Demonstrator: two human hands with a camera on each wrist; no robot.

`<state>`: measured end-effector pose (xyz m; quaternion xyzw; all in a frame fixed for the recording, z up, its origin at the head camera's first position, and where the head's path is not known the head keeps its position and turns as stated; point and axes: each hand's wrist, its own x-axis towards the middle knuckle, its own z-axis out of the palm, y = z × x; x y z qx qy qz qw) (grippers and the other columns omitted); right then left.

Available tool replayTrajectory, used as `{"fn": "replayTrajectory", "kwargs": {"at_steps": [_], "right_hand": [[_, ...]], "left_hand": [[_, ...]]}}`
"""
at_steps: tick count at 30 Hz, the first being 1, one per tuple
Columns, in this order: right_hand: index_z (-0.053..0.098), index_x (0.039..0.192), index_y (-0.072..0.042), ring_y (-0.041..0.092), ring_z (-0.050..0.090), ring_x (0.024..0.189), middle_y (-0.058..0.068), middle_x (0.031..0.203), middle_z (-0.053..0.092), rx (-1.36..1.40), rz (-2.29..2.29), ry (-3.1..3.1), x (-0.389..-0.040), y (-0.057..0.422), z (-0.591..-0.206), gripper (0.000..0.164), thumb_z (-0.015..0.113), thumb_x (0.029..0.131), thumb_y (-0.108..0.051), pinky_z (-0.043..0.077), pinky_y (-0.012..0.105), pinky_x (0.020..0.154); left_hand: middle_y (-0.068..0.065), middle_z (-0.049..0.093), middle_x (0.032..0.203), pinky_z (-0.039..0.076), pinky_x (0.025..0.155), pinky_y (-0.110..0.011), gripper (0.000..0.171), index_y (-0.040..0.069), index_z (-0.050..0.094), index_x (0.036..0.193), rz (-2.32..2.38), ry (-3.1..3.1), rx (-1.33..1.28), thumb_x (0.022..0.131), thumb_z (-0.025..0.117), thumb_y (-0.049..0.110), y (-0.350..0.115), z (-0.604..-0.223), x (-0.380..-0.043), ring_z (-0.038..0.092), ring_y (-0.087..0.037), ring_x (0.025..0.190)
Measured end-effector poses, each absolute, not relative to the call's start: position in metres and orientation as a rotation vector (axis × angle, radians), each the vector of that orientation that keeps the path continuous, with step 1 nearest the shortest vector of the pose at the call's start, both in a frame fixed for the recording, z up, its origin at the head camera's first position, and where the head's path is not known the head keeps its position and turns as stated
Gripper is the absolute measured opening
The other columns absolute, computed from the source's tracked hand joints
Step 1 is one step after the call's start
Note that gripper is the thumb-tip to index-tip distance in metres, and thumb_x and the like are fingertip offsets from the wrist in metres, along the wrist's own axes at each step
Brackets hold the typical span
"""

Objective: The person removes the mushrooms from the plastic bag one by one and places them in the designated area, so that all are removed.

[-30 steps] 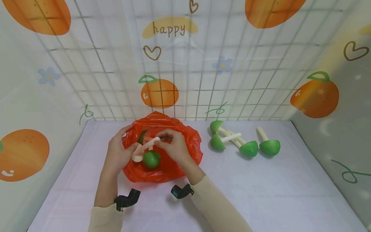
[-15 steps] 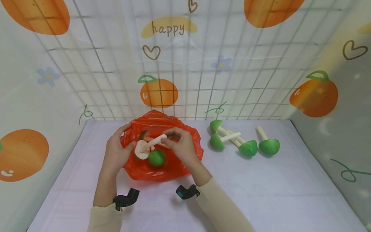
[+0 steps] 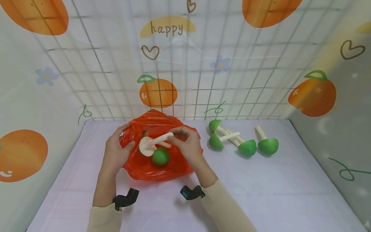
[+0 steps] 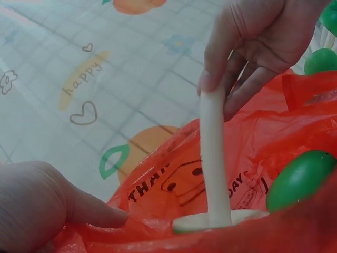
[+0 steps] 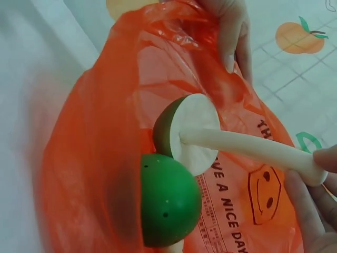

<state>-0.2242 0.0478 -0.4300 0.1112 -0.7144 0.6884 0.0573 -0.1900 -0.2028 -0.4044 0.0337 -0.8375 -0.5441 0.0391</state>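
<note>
My right hand point(image 3: 189, 145) pinches the stem end of a toy mushroom point(image 3: 146, 147) with a pale stem and a green cap. The mushroom point(image 5: 253, 148) slants over the mouth of a red plastic bag point(image 3: 174, 167), its white cap underside facing up. My left hand point(image 3: 115, 153) grips the bag's left rim, with the thumb on the inner side in the left wrist view. A second mushroom point(image 3: 160, 156) lies in the bag, green cap up and close beside the held one. Part of another pale stem point(image 3: 164, 145) shows behind them.
Several green-capped mushrooms point(image 3: 247, 148) lie on the white tabletop point(image 3: 261, 193) to the right of the bag, some with crossed stems. A printed curtain point(image 3: 185, 64) with a grid and oranges stands behind and at both sides.
My right hand has moved right, drawing the held mushroom away from the left thumb. The second mushroom in the bag has shifted right too. My left hand stays at the bag's rim.
</note>
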Motion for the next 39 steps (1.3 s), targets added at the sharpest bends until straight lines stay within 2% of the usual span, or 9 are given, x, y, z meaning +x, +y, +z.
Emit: {"fn": "replayTrajectory", "kwargs": {"at_steps": [7,14,18,24,31,39], "right_hand": [[0.077,0.11,-0.002,0.025,0.068,0.097,0.011,0.102,0.074,0.329,2.101,-2.12,-0.224,0.058,-0.431,0.02,0.082,0.092,-0.006,0.061,0.028,0.086],[0.075,0.115,-0.002,0.027,0.068,0.103,0.011,0.108,0.073,0.353,2.161,-2.11,-0.214,0.07,-0.416,0.023,0.08,0.094,-0.008,0.061,0.032,0.091],[0.073,0.119,0.002,0.028,0.068,0.104,0.012,0.11,0.074,0.374,2.178,-2.082,-0.208,0.079,-0.405,0.026,0.079,0.094,-0.006,0.062,0.033,0.09],[0.069,0.121,0.01,0.026,0.07,0.101,0.008,0.107,0.075,0.386,2.23,-2.001,-0.203,0.096,-0.394,0.03,0.077,0.095,-0.002,0.062,0.035,0.089],[0.073,0.117,0.006,0.024,0.074,0.093,0.007,0.102,0.077,0.386,2.236,-1.923,-0.2,0.123,-0.389,0.023,0.076,0.094,0.001,0.063,0.037,0.089],[0.066,0.117,0.019,0.022,0.074,0.09,0.006,0.096,0.078,0.394,2.269,-1.805,-0.202,0.151,-0.389,0.027,0.073,0.092,0.01,0.063,0.042,0.088]], "left_hand": [[-0.013,0.048,0.157,0.054,0.102,-0.054,0.07,0.019,0.038,0.163,-1.671,-2.565,0.098,0.101,0.064,0.0,-0.202,-0.404,-0.189,0.053,-0.037,0.138],[-0.013,0.049,0.157,0.054,0.102,-0.054,0.07,0.019,0.039,0.163,-1.664,-2.561,0.091,0.101,0.064,0.0,-0.201,-0.404,-0.189,0.054,-0.037,0.136],[-0.014,0.049,0.156,0.054,0.102,-0.054,0.07,0.018,0.039,0.163,-1.658,-2.561,0.079,0.101,0.064,-0.001,-0.201,-0.405,-0.189,0.055,-0.038,0.135],[-0.015,0.049,0.156,0.054,0.101,-0.056,0.07,0.018,0.038,0.163,-1.657,-2.571,0.082,0.101,0.064,-0.001,-0.2,-0.403,-0.188,0.054,-0.039,0.136],[-0.016,0.049,0.156,0.055,0.1,-0.056,0.07,0.018,0.039,0.163,-1.643,-2.581,0.1,0.101,0.065,0.0,-0.198,-0.402,-0.187,0.054,-0.039,0.135],[-0.016,0.05,0.155,0.055,0.1,-0.056,0.07,0.019,0.039,0.163,-1.636,-2.584,0.097,0.101,0.065,0.001,-0.198,-0.403,-0.188,0.056,-0.039,0.133]]}}
